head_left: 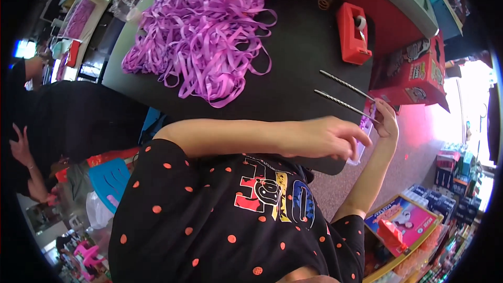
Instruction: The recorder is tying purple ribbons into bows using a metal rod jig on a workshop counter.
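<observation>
Black tabletop [293, 68] lies bare near its edge, where right hand [386, 119] pinches two silver sticks [343, 94], left hand [327, 139] loosely curled.

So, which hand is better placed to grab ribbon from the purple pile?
Probably the left hand: it sits closer to the purple ribbon pile, while the right hand pinches the two silver twisted sticks.

purple ribbon heap [204, 26] | red tape dispenser [352, 34] | black table [293, 68]

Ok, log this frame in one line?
left hand: empty, over black table edge | right hand: pinching two thin silver twisted sticks | heap of purple ribbon strips untouched
</observation>
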Motion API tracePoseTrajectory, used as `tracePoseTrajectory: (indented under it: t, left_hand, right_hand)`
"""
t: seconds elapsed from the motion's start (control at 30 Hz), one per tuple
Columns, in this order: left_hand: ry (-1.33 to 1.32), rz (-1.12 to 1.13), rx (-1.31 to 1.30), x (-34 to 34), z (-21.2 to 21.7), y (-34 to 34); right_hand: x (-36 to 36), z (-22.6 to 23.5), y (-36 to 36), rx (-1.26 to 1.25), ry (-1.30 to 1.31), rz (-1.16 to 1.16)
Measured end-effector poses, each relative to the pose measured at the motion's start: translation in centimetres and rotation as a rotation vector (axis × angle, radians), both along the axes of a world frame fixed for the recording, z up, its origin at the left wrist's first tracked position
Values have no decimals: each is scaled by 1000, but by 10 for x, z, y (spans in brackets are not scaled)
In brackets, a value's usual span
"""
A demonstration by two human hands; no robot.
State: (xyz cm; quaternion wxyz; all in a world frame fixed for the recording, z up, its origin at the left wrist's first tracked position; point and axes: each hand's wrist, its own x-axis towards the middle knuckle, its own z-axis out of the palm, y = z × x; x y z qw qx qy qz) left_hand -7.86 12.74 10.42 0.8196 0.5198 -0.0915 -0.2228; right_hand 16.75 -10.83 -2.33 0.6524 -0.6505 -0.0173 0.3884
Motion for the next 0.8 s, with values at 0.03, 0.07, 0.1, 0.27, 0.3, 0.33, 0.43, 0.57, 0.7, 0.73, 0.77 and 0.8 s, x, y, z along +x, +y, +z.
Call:
tracePoseTrajectory:
  t: [0.03, 0.07, 0.1, 0.27, 0.3, 0.33, 0.43, 0.57, 0.7, 0.73, 0.77, 0.8]
  left_hand:
    - [-96, 86, 102, -13, 3, 18]
    - [-147, 199, 161, -26, -2, 33]
    - [-134, 355, 257, -40, 1, 48]
    - [-399, 1063, 1108, -83, -7, 114]
    - [-448, 1075, 1309, -84, -9, 128]
    - [-473, 1100, 1543, -87, -12, 139]
    - [-701, 932, 1961, -78, -18, 163]
    - [-743, 898, 1763, -56, -33, 175]
    - [-747, 726, 1824, -28, -47, 181]
    - [-751, 726, 1823, -22, -52, 183]
    - [-711, 694, 1840, -18, -56, 186]
    - [-677, 655, 1854, -14, -58, 187]
  right_hand:
    - [2, -5, -7, 37, -32, -44]
    - [5, -9, -16, 72, -62, -88]
    - [9, -14, -32, 71, -59, -86]
    - [14, -40, -79, -42, -69, -268]
    - [36, -70, -125, -142, -18, -209]
    - [26, -69, -111, -141, -16, -190]
    - [-10, -73, -91, -775, -297, -321]
    - [-50, -42, -78, -315, -329, -437]
    - [-81, -39, -71, -260, -325, -465]
    - [-89, -40, -72, -259, -326, -468]
    - [-98, -41, -72, -249, -306, -472]
    - [-108, -43, -73, -240, -283, -484]
